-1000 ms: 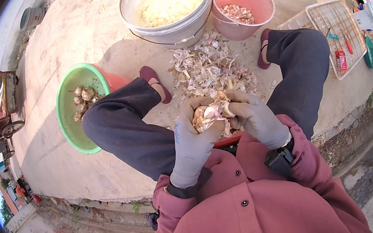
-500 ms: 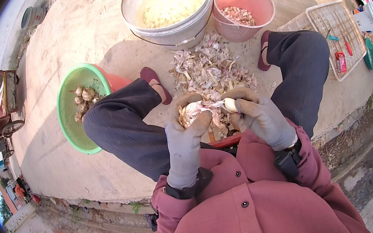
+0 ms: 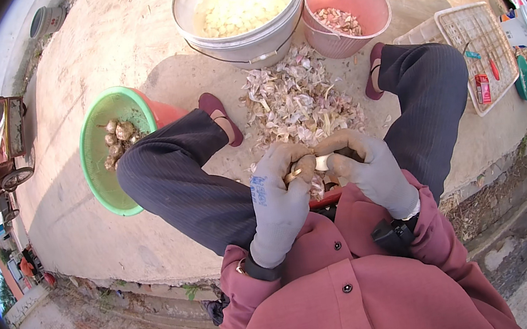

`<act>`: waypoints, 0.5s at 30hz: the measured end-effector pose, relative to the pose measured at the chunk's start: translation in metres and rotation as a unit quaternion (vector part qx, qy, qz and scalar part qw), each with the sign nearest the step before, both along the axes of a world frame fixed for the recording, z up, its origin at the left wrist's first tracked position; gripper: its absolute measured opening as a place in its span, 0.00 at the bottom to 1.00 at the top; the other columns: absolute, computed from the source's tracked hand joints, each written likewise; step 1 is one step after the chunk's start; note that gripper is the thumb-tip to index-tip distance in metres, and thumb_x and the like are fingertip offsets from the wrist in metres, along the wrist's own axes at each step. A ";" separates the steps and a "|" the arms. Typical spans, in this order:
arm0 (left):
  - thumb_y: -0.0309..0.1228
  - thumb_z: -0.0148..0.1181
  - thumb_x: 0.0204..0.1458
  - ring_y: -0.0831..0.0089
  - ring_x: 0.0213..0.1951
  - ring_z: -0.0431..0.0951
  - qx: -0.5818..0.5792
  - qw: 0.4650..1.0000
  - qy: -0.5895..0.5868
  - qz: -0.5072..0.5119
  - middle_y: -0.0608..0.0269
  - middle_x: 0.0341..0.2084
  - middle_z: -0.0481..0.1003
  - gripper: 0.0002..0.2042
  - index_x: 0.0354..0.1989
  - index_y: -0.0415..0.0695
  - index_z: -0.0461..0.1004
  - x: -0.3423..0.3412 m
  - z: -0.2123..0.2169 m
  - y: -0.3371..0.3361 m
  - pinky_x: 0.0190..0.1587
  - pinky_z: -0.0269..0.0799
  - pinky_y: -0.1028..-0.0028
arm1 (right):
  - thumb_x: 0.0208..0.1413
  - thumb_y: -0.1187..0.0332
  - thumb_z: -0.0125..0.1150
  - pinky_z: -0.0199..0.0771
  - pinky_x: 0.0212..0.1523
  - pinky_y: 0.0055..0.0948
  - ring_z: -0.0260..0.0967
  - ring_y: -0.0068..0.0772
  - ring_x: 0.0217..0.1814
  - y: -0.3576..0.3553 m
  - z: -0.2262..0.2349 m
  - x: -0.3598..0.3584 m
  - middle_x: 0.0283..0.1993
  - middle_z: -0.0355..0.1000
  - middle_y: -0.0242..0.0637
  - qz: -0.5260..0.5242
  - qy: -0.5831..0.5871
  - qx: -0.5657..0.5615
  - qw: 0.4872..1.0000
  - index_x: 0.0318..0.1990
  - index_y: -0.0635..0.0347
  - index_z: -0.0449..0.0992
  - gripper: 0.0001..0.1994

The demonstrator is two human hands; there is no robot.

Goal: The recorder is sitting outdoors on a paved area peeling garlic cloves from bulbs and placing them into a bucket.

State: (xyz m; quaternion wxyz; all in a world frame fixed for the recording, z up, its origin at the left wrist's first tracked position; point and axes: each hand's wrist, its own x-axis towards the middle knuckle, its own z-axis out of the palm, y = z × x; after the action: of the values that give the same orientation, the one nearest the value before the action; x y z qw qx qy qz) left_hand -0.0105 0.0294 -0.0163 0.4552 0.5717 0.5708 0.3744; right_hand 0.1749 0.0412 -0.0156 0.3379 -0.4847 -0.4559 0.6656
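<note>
I sit on a concrete slab with my knees apart. My left hand (image 3: 283, 185), in a grey glove, grips a garlic piece (image 3: 297, 172). Touching it from the right, my gloved right hand (image 3: 366, 167) pinches a pale clove (image 3: 322, 163). Both hands meet above a heap of papery garlic skins (image 3: 297, 96) lying between my feet. Most of what the fingers enclose is hidden.
A green basket (image 3: 96, 124) with whole garlic bulbs stands at my left knee. Ahead are a white bucket (image 3: 239, 36) of peeled cloves and a pink bucket (image 3: 353, 37) with skins. A white crate (image 3: 482, 43) lies at the right. The slab's edge drops to brick paving behind me.
The bunch of garlic that showed between my hands a second ago is now mostly closed inside my fingers. My hands have drawn together and the pale clove shows between them.
</note>
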 end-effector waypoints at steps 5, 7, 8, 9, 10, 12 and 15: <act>0.27 0.58 0.59 0.80 0.28 0.70 -0.164 0.975 -0.122 0.090 0.65 0.25 0.73 0.06 0.37 0.36 0.75 0.015 0.017 -0.003 0.32 0.67 0.75 | 0.66 0.65 0.58 0.72 0.45 0.24 0.69 0.19 0.42 -0.011 -0.025 -0.002 0.46 0.74 0.32 -0.069 0.369 -0.108 0.920 0.57 0.65 0.71 0.17; 0.27 0.58 0.59 0.81 0.28 0.69 -0.157 0.980 -0.093 0.084 0.66 0.25 0.73 0.06 0.37 0.36 0.75 0.015 0.016 -0.003 0.31 0.67 0.76 | 0.67 0.63 0.56 0.70 0.46 0.23 0.68 0.19 0.42 -0.013 -0.029 -0.003 0.47 0.73 0.32 -0.069 0.374 -0.111 0.918 0.58 0.65 0.70 0.18; 0.28 0.58 0.59 0.81 0.27 0.69 -0.165 0.979 -0.080 0.089 0.65 0.25 0.73 0.06 0.37 0.37 0.75 0.013 0.012 -0.002 0.31 0.66 0.76 | 0.69 0.60 0.55 0.69 0.46 0.23 0.67 0.19 0.42 -0.013 -0.030 -0.004 0.47 0.72 0.32 -0.070 0.379 -0.114 0.916 0.59 0.66 0.69 0.19; 0.28 0.59 0.60 0.81 0.27 0.70 -0.172 0.978 -0.067 0.095 0.65 0.25 0.74 0.06 0.37 0.37 0.75 0.011 0.010 -0.001 0.30 0.66 0.76 | 0.69 0.60 0.55 0.69 0.46 0.23 0.67 0.19 0.42 -0.013 -0.032 -0.006 0.47 0.72 0.32 -0.069 0.379 -0.114 0.916 0.59 0.66 0.69 0.19; 0.28 0.59 0.60 0.81 0.27 0.70 -0.171 0.978 -0.067 0.095 0.65 0.25 0.74 0.06 0.37 0.37 0.75 0.011 0.011 -0.001 0.30 0.66 0.76 | 0.69 0.59 0.54 0.68 0.46 0.23 0.66 0.19 0.41 -0.012 -0.034 -0.007 0.47 0.72 0.32 -0.077 0.394 -0.136 0.906 0.58 0.65 0.69 0.19; 0.29 0.58 0.60 0.81 0.27 0.70 -0.136 0.986 -0.055 0.084 0.64 0.25 0.74 0.07 0.37 0.37 0.75 0.011 0.011 0.000 0.31 0.67 0.76 | 0.69 0.58 0.53 0.68 0.45 0.22 0.65 0.19 0.40 -0.010 -0.035 -0.011 0.47 0.72 0.32 -0.086 0.409 -0.158 0.895 0.57 0.64 0.70 0.19; 0.27 0.58 0.58 0.84 0.27 0.67 -0.071 0.994 0.007 0.082 0.71 0.23 0.72 0.06 0.38 0.36 0.77 0.010 0.004 -0.001 0.30 0.64 0.79 | 0.70 0.56 0.52 0.67 0.43 0.22 0.65 0.19 0.39 -0.006 -0.033 -0.015 0.48 0.72 0.33 -0.143 0.440 -0.259 0.848 0.58 0.64 0.70 0.20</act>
State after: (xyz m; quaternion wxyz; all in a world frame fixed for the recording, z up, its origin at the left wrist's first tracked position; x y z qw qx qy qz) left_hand -0.0006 0.0287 -0.0120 0.4588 0.4913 0.6441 0.3651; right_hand 0.1602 0.0357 -0.0482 0.4566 -0.2708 0.0030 0.8474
